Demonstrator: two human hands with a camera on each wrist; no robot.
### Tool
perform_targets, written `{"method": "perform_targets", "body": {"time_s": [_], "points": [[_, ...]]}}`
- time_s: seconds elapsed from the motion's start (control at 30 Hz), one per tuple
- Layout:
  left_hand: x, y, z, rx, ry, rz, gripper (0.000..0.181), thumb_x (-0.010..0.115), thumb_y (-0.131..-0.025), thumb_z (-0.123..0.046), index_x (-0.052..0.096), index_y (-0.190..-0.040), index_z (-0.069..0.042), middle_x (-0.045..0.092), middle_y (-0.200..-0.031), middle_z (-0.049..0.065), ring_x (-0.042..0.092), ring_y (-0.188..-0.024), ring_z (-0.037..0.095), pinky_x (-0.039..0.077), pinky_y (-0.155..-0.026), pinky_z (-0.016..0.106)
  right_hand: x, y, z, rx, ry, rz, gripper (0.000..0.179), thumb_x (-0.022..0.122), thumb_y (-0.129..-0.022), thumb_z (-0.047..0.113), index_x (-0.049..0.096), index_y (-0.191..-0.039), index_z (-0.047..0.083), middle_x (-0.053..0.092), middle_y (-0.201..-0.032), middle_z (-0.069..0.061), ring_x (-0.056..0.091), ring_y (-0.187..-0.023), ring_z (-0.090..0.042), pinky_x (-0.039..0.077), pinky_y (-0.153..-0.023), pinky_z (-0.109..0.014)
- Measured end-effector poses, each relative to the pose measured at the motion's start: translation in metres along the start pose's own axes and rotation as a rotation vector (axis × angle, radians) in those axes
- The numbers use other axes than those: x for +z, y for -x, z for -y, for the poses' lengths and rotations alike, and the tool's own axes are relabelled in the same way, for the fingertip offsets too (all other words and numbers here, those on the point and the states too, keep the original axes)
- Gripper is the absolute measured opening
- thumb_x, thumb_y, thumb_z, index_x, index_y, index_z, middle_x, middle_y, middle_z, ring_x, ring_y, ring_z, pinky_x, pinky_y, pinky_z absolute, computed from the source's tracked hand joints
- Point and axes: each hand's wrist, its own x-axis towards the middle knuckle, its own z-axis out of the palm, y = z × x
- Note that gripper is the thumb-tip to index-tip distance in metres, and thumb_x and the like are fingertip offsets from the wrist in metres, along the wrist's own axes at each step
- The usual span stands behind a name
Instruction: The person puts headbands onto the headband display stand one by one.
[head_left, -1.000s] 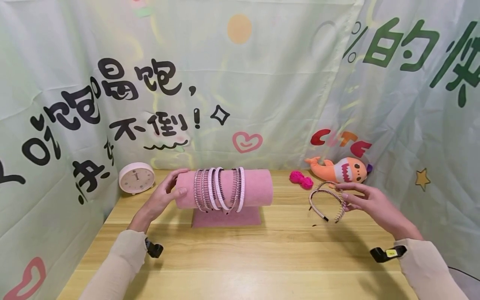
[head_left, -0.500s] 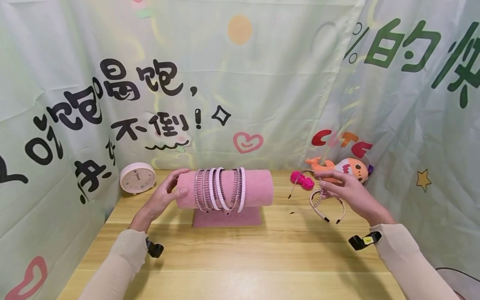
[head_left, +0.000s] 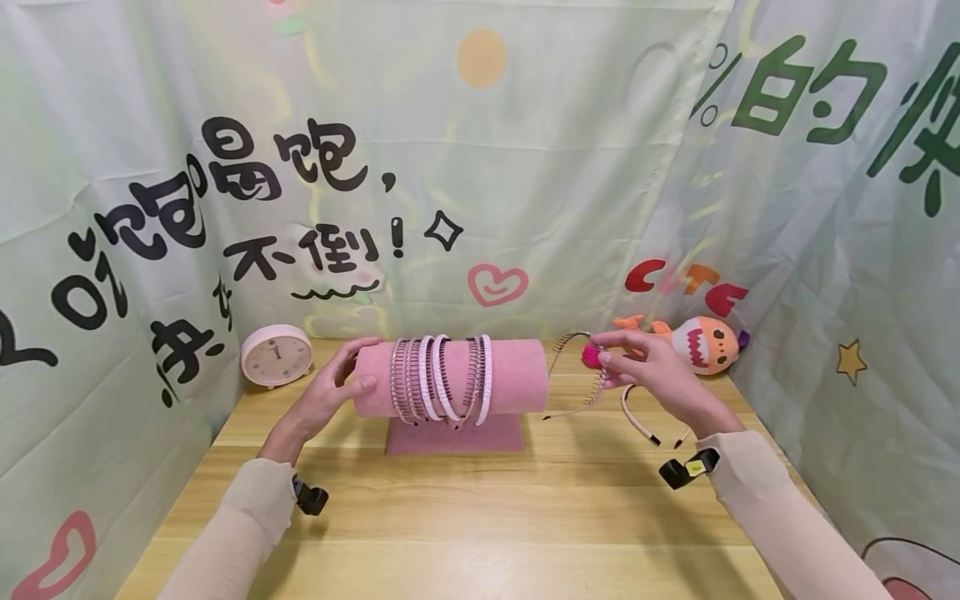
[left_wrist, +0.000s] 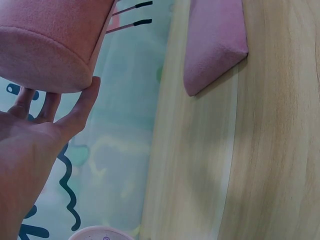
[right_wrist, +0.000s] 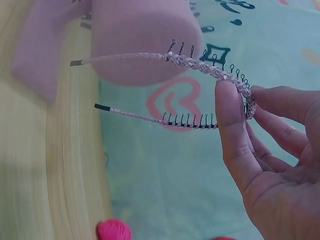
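My right hand (head_left: 647, 368) pinches a beaded headband (right_wrist: 210, 69) between thumb and fingers. Wire teeth line the band, and its dark-tipped ends point at the near end of a pink padded roll (head_left: 517, 375) on a stand (head_left: 454, 435). A gap separates the headband from the roll. Several headbands (head_left: 486, 379), some white and some with teeth, circle the roll. At the roll's left end, my left hand (head_left: 333, 387) holds on, thumb in front and fingers behind; its fingers (left_wrist: 80, 107) touch the rim in the left wrist view.
Another headband (head_left: 633, 417) lies on the wooden table (head_left: 465, 517) behind the right wrist. At the back are a bright pink bundle (head_left: 592, 356) and an orange plush toy (head_left: 708, 343). A round clock (head_left: 276, 356) stands at back left. Printed cloth (head_left: 480, 167) walls the table.
My right hand has lifted the beaded headband from beside the other one and carried it left toward the roll's right end. The left hand has stayed on the roll.
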Motion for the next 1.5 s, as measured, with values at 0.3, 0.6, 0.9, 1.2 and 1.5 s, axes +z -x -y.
{"method": "perform_targets", "body": {"time_s": [0.3, 0.6, 0.9, 1.2, 1.5], "points": [[0.0, 0.001, 0.001, -0.004, -0.001, -0.002, 0.065, 0.064, -0.105, -0.014, 0.04, -0.165, -0.017, 0.044, -0.166, 0.013, 0.041, -0.151, 0.031, 0.035, -0.122, 0.057, 0.023, -0.015, 0.008, 0.002, -0.049, 0.021, 0.052, 0.073, -0.107, 0.029, 0.06, -0.15, 0.003, 0.064, -0.132, -0.021, 0.074, -0.096, -0.019, 0.066, -0.089, -0.035], [0.001, 0.0, 0.001, -0.001, 0.011, 0.002, 0.065, 0.064, -0.105, -0.014, 0.04, -0.165, -0.016, 0.042, -0.167, 0.016, 0.035, -0.156, 0.04, 0.031, -0.123, 0.066, 0.039, -0.024, 0.016, 0.021, -0.07, 0.054, 0.05, 0.074, -0.106, 0.029, 0.062, -0.149, 0.005, 0.065, -0.133, -0.021, 0.072, -0.096, -0.022, 0.066, -0.093, -0.04], [0.0, 0.001, 0.002, 0.004, 0.007, 0.002, 0.064, 0.064, -0.105, -0.014, 0.04, -0.165, -0.017, 0.043, -0.166, 0.015, 0.036, -0.155, 0.039, 0.032, -0.123, 0.064, 0.054, -0.033, 0.019, 0.022, -0.06, 0.076, 0.048, 0.075, -0.106, 0.03, 0.065, -0.148, 0.009, 0.069, -0.143, -0.021, 0.079, -0.098, -0.025, 0.066, -0.094, -0.04], [0.001, 0.0, 0.0, 0.0, 0.001, 0.002, 0.064, 0.064, -0.106, -0.014, 0.04, -0.165, -0.017, 0.043, -0.166, 0.013, 0.038, -0.153, 0.037, 0.035, -0.122, 0.06, 0.062, -0.037, 0.016, -0.002, -0.022, 0.061, 0.041, 0.074, -0.106, 0.028, 0.069, -0.144, 0.014, 0.056, -0.152, -0.017, 0.078, -0.101, -0.024, 0.066, -0.093, -0.042], [0.0, 0.0, 0.001, 0.005, 0.008, 0.003, 0.064, 0.063, -0.106, -0.013, 0.039, -0.165, -0.016, 0.041, -0.167, 0.013, 0.035, -0.155, 0.038, 0.031, -0.123, 0.065, 0.055, -0.035, 0.001, -0.036, -0.016, 0.123, 0.045, 0.071, -0.108, 0.038, 0.062, -0.151, 0.03, 0.056, -0.158, -0.004, 0.07, -0.127, -0.029, 0.055, -0.111, -0.058]]}}
